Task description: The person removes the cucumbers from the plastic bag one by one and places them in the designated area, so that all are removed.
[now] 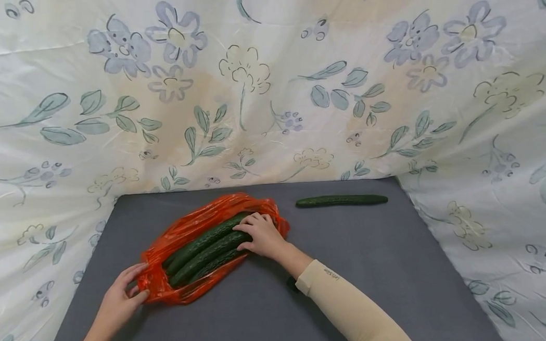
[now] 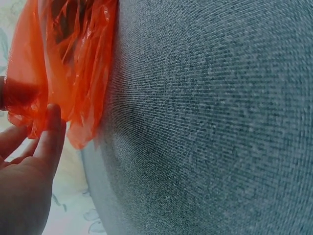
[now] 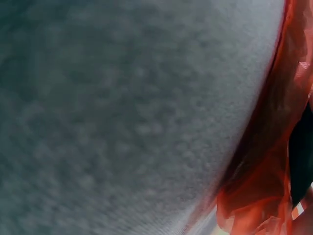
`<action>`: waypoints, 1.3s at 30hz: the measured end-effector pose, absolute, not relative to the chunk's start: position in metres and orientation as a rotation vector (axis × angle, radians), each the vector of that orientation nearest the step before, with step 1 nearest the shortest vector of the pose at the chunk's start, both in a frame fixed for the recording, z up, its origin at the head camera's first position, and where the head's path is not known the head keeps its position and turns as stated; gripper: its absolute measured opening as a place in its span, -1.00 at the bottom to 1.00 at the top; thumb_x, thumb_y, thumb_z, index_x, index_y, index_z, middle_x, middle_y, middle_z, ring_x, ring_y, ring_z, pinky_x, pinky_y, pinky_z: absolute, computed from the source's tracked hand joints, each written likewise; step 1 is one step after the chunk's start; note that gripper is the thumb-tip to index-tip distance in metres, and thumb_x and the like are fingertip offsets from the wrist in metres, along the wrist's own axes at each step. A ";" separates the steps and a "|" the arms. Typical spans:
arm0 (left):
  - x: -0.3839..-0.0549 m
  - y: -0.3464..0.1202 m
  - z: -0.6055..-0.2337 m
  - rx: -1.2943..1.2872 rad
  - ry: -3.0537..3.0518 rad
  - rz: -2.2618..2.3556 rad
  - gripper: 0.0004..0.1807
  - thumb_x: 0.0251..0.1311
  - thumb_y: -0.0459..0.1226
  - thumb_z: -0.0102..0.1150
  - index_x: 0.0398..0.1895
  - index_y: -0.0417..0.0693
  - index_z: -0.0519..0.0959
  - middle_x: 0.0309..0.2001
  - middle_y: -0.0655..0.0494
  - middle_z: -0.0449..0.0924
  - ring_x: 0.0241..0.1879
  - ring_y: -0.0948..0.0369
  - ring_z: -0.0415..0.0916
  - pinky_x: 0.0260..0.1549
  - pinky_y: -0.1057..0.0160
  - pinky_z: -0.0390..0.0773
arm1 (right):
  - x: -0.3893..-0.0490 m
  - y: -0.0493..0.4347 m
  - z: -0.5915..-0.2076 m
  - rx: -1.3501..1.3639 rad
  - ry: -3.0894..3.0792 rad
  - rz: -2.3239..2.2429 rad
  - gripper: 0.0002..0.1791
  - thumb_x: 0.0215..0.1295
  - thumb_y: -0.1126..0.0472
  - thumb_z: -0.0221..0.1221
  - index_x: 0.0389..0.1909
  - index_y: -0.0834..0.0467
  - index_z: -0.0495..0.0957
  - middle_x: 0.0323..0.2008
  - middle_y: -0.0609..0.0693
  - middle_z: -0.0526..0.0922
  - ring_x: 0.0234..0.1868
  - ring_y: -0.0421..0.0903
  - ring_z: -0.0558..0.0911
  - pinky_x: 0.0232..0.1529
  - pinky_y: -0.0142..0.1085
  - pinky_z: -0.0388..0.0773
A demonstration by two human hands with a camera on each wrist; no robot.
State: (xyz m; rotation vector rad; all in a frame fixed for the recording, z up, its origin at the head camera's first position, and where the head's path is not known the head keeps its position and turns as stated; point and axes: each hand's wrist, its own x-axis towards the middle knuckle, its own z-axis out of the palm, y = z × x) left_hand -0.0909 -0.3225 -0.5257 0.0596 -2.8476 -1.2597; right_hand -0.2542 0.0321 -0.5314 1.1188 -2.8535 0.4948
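Note:
An orange-red plastic bag [image 1: 182, 223] lies slantwise on the left half of the table, its opening spread along the top. Several dark green cucumbers [image 1: 203, 255] rest side by side inside it. At the bag's near left end, my left hand [image 1: 118, 297] pinches the thin plastic, which bunches between fingers and thumb in the left wrist view [image 2: 36, 110]. My right hand [image 1: 265, 237] reaches over the cucumbers' right ends, its fingers and thumb curled round one of them. In the right wrist view only the bag's side [image 3: 264, 181] and a dark cucumber part show at the right edge.
One more cucumber [image 1: 340, 201] lies crosswise near the far edge of the grey table [image 1: 354, 270], right of the bag. Floral cloth [image 1: 268, 87] hangs behind the table and along both sides.

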 end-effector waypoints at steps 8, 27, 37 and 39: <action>-0.090 -0.322 -0.523 0.065 -2.861 -1.270 -0.36 0.19 -0.43 0.29 0.37 -0.33 0.38 0.38 -0.30 0.26 0.26 -0.24 0.28 -0.18 0.83 0.31 | -0.252 0.029 -0.532 1.147 -2.838 0.498 -0.42 0.28 -0.12 0.29 0.33 -0.17 0.52 0.18 -0.11 0.53 0.23 -0.08 0.44 0.18 -0.08 0.42; -0.091 -0.322 -0.522 0.044 -2.865 -1.240 -0.37 0.20 -0.40 0.30 0.36 -0.31 0.40 0.38 -0.27 0.28 0.24 -0.16 0.29 -0.17 0.82 0.33 | -0.250 0.037 -0.524 1.149 -2.828 0.794 -0.51 0.30 -0.01 0.28 0.26 -0.09 0.55 0.13 -0.06 0.48 0.14 -0.06 0.41 0.18 -0.07 0.37; -0.090 -0.323 -0.523 0.056 -2.902 -1.229 -0.36 0.22 -0.40 0.29 0.38 -0.31 0.37 0.39 -0.27 0.26 0.27 -0.22 0.29 -0.05 0.51 0.63 | -0.242 0.031 -0.507 1.204 -2.731 0.820 -0.52 0.32 -0.01 0.27 0.25 -0.08 0.55 0.11 -0.06 0.49 0.12 -0.06 0.42 0.16 -0.07 0.39; -0.090 -0.323 -0.523 0.069 -2.920 -1.237 -0.35 0.24 -0.39 0.28 0.40 -0.32 0.35 0.40 -0.28 0.24 0.29 -0.24 0.28 0.03 0.19 0.69 | -0.241 0.030 -0.503 1.210 -2.714 0.825 -0.52 0.32 0.00 0.27 0.25 -0.07 0.55 0.11 -0.06 0.50 0.11 -0.06 0.42 0.15 -0.08 0.39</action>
